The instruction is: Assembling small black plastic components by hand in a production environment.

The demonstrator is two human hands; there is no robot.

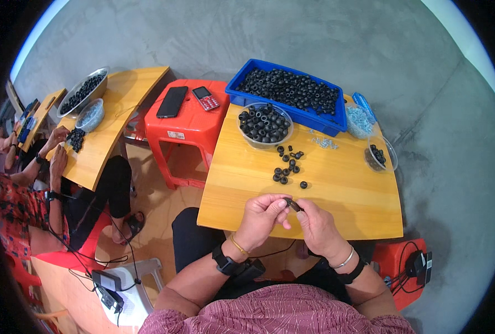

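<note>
Over the near edge of the wooden table, my left hand (263,218) and my right hand (318,227) meet, fingertips pinched on a small dark, elongated part (293,205). Its exact kind is too small to tell, and fingers cover much of it. Just beyond my hands lie several loose round black pieces with holes (285,173). A clear round tub (265,146) behind them is heaped with similar black pieces. At the far side, a blue tray (330,127) holds many more small black parts.
Small silvery pieces (325,143) lie near a clear bag of them (360,121). A small tub (376,158) sits at the right edge. Left, a red stool (189,125) carries two phones. Further left, a co-worker's hands (58,150) work at another table (128,106).
</note>
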